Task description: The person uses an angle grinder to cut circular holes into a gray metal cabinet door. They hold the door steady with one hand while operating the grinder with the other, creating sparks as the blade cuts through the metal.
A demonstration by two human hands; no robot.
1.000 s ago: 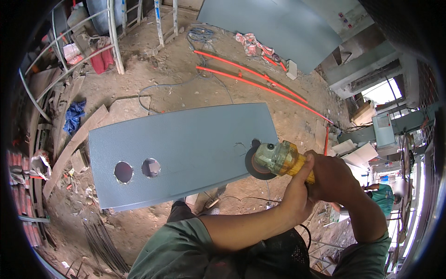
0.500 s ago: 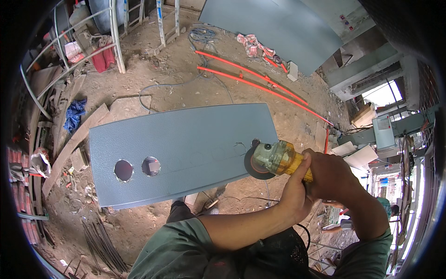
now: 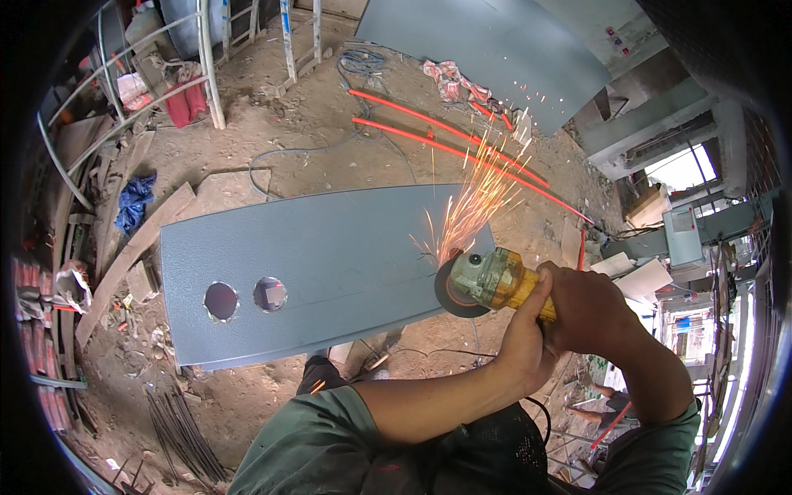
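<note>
My left hand (image 3: pixel 525 345) and my right hand (image 3: pixel 584 307) are both closed on the yellow body of an angle grinder (image 3: pixel 501 279). Its dark disc (image 3: pixel 453 290) meets the right end of a grey metal panel (image 3: pixel 330 247), and orange sparks (image 3: pixel 478 194) fly up and away from that spot. Two round cut holes with rough edges show in the panel's left part. The hole near the disc is mostly hidden by the grinder and sparks. A black cord (image 3: pixel 543 412) hangs below my hands.
Two orange pipes (image 3: pixel 445 146) lie on the dirt floor beyond the panel. A large grey sheet (image 3: pixel 487 58) is at the back. Left are a metal frame (image 3: pixel 206 66), a curved board (image 3: pixel 136 260) and thin rods (image 3: pixel 186 437). Another person (image 3: pixel 610 404) is at the lower right.
Sparks now spray from the disc's contact with the panel; none showed before. My hands and the grinder have hardly moved. The other person at the lower right has shifted position.
</note>
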